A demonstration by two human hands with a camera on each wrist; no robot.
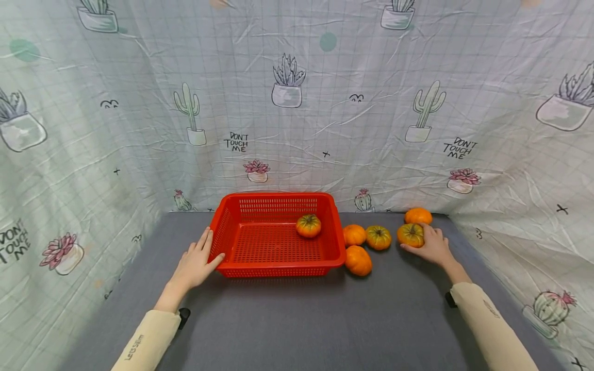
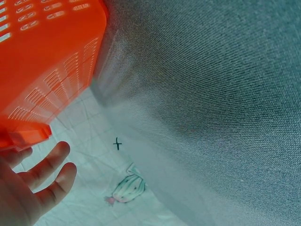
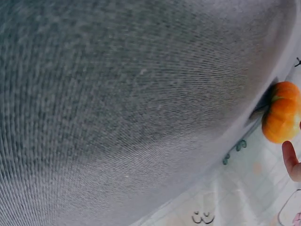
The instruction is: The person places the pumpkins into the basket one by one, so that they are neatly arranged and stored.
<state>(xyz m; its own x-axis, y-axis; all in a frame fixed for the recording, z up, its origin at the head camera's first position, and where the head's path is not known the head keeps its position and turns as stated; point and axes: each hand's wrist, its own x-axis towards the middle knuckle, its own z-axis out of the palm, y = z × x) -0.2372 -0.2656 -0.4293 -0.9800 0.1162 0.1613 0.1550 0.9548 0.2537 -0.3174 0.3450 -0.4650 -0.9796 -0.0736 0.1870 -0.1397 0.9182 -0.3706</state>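
My left hand (image 1: 196,262) rests on the left rim of a red plastic basket (image 1: 278,271), fingers fairly straight and thumb near the front corner. In the left wrist view the loosely bent fingers (image 2: 49,165) show beside the basket's slotted wall (image 2: 51,77). Inside the basket, toward its right, sits a small green-streaked orange pumpkin (image 1: 308,226). My right hand (image 1: 433,246) holds a similar green-streaked pumpkin (image 1: 410,235) between thumb and fingers. In the right wrist view, an orange pumpkin (image 3: 282,113) appears beside a fingertip (image 3: 290,155); most of that hand lies out of frame.
Against the basket's right side are two orange pumpkins, one behind (image 1: 355,235) and one in front (image 1: 358,260). Another green-streaked pumpkin (image 1: 378,237) lies beside them. An orange pumpkin (image 1: 418,215) sits behind my right hand. A printed curtain (image 1: 297,134) surrounds the grey table (image 1: 297,324).
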